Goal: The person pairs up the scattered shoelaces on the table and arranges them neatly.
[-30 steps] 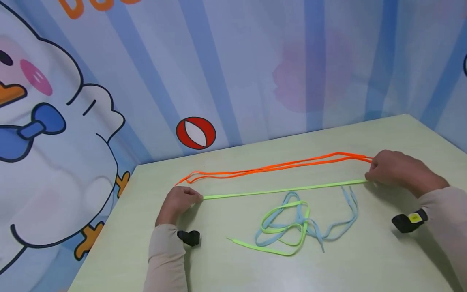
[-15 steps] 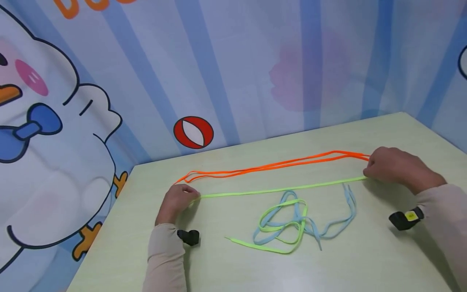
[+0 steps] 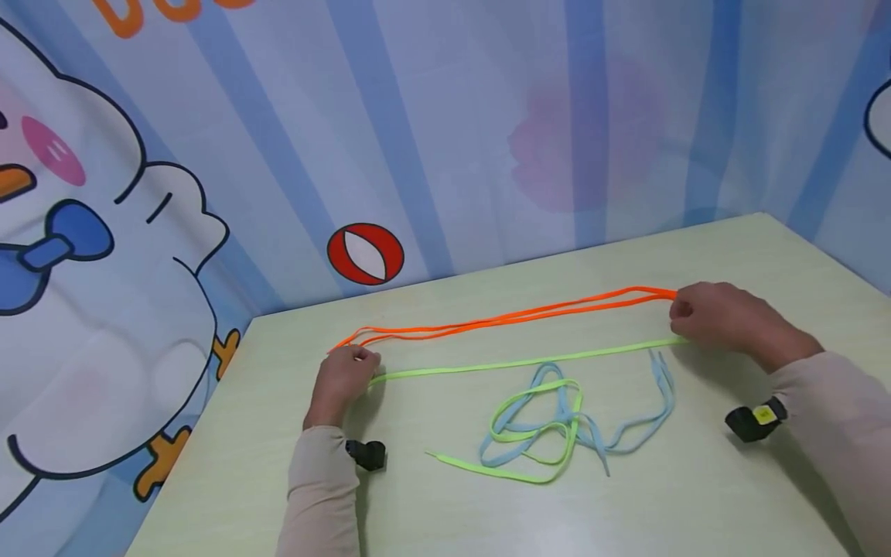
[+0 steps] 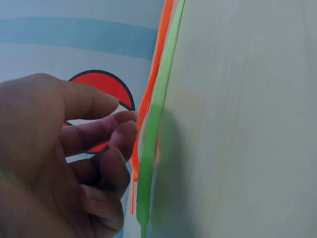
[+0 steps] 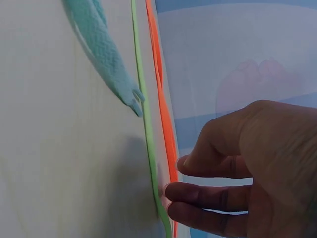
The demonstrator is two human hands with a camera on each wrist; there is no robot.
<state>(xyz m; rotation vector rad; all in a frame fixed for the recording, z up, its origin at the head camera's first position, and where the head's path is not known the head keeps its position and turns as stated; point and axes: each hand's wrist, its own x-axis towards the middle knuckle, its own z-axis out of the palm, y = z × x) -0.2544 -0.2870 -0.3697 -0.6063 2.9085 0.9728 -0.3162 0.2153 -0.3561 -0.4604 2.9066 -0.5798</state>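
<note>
A light green shoelace (image 3: 487, 367) lies nearly straight across the table, with its tip (image 4: 143, 229) showing in the left wrist view. My left hand (image 3: 341, 379) is at its left end; the fingers are loosely bent beside the lace and hold nothing. At the right end, my right hand (image 3: 727, 317) hovers near the green lace, thumb and fingers apart around nothing. Behind the green lace runs an orange shoelace (image 3: 501, 319), doubled lengthwise, its right end hidden by the right hand in the head view. Both laces (image 5: 167, 134) pass by the right fingertips in the right wrist view.
Nearer the front, a light blue shoelace (image 3: 643, 422) lies tangled with a looped light green lace (image 3: 490, 470). The pale table (image 3: 487, 526) meets a printed blue backdrop (image 3: 473, 139) along its back edge. Each wrist wears a black camera (image 3: 750, 423).
My right hand has let go of the straight green lace and shifted left. The left fingers have loosened from its left end. The laces stay nearly in place while the view drifts slightly.
</note>
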